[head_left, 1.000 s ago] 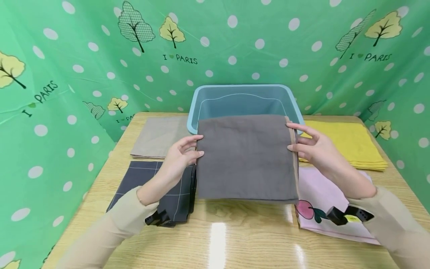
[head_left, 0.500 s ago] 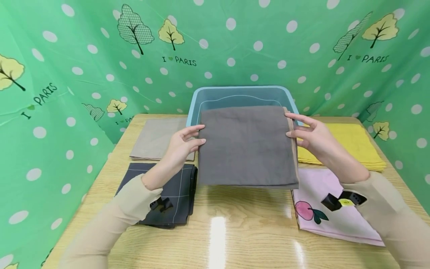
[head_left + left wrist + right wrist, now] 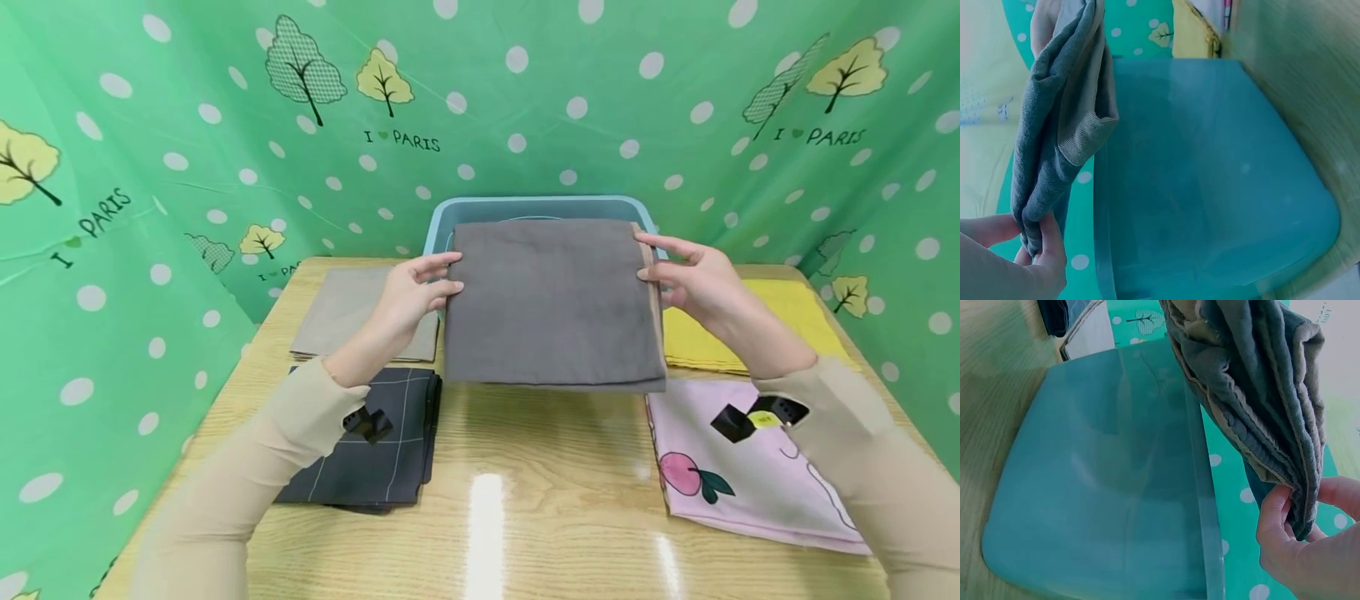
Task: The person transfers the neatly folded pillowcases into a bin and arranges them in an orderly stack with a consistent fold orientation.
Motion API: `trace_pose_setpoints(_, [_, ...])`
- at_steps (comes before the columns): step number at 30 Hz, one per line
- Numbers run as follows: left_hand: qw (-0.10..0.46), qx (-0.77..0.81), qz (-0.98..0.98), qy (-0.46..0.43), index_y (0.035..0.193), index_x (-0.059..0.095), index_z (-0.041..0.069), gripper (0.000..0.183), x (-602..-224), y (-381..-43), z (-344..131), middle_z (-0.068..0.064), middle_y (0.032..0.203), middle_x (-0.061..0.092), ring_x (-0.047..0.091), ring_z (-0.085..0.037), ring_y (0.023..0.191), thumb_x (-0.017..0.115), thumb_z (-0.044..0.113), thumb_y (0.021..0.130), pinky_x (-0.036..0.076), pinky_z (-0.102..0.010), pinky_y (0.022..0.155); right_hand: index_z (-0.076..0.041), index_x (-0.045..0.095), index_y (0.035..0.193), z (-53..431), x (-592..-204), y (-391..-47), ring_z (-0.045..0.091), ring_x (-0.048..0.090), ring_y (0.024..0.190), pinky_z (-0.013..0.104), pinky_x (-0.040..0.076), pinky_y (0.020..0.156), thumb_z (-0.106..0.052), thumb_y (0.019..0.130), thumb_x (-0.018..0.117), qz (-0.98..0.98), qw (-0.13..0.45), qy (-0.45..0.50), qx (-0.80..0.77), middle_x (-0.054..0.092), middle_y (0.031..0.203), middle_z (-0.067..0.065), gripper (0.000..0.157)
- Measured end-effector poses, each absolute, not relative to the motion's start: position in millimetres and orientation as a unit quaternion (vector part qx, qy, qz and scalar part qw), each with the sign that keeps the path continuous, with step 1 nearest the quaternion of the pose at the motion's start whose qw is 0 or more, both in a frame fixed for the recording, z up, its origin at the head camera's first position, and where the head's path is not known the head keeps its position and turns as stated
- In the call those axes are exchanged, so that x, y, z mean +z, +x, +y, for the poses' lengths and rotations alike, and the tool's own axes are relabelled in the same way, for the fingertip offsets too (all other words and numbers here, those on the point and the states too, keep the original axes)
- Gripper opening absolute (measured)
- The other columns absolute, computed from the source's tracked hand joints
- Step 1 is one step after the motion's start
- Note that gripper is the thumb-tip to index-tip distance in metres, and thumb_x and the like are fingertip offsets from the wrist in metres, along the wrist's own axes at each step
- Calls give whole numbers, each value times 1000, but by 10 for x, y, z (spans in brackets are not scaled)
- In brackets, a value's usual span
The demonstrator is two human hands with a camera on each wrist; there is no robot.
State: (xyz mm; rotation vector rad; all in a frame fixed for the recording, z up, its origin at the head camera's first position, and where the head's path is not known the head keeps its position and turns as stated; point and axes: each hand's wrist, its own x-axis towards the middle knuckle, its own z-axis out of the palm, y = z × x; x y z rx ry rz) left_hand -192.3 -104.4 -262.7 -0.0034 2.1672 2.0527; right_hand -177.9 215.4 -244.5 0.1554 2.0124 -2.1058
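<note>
My sleeves [image 3: 240, 483]: beige, reaching in from the lower left and lower right, with a black box [image 3: 367, 423] at each cuff.
My left hand [image 3: 405, 300]: its thumb and fingers pinched the left side of the gray cloth [image 3: 551, 308].
My right hand [image 3: 701, 279]: it pinched the right side of the same cloth between thumb and fingers, level with my left.
Gray cloth: folded into a flat rectangle, a tan strip along its right side, I held it up off the table [image 3: 555, 450]; the wrist views showed several layers gathered between my fingers. From my head it covered much of the bin [image 3: 540, 201]; whether it touched the rim, I could not tell.
Dark checked cloth [image 3: 393, 450]: folded at the near left of the wooden table, thin white lines across it, partly behind my left sleeve.
Pink cloth [image 3: 757, 492]: folded at the near right, printed with a fruit and green leaves, partly under my right sleeve's line.
Light gray cloth [image 3: 345, 308]: folded just beyond the dark checked one.
Yellow cloth [image 3: 780, 321]: folded beyond the pink one.
Bin: blue, between those two far cloths.
Curtain [image 3: 480, 92]: green with white dots, behind everything.
</note>
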Motion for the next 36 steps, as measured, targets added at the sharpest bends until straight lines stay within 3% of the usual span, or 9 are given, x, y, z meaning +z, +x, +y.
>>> trace_pose_setpoints(4, [75,690,720,-12,122,54,9,43,-2576,-2011,-1022,-10,123,46,42,-15,109,59,-1,81,45,-27,77,-23,43,132,2162,-2398,-1847,11,44,100,20,45,68,-8,78,66,695,116,54,-708,10,147,-3,60])
trace_pose_setpoints(12, [64,693,717,-29,120,56,9,41,-2505,-2136,-983,-7,108,49,49,-11,83,58,-3,81,46,-19,61,-21,42,133,2160,-2303,-1988,9,40,99,19,41,64,-7,77,67,688,124,62,-713,7,147,-5,62])
trace_pose_setpoints(16, [60,694,716,-34,119,57,10,40,-2482,-2195,-981,-4,99,49,49,-9,73,58,-3,81,44,-20,59,-20,43,132,2148,-2270,-2055,9,41,94,19,39,62,-4,77,66,679,126,62,-721,13,145,-1,62])
trace_pose_setpoints(21, [63,685,724,-43,119,58,13,39,-2447,-2269,-969,-2,98,50,48,-9,74,59,0,81,44,-22,63,-20,47,129,2141,-2245,-2159,10,48,86,20,43,60,0,75,67,659,129,76,-737,24,140,4,61])
trace_pose_setpoints(26, [68,679,729,-49,120,57,15,40,-2419,-2351,-954,-1,101,48,49,-10,76,59,2,82,43,-23,68,-18,46,130,2144,-2218,-2267,12,56,82,22,48,63,2,74,67,650,129,82,-744,41,127,4,63])
trace_pose_setpoints(36, [70,677,731,-61,120,57,17,41,-2352,-2477,-923,-1,119,51,51,-10,79,59,1,82,43,-23,69,-18,46,130,2169,-2165,-2414,13,59,82,25,50,69,6,75,64,637,155,88,-750,55,106,0,63])
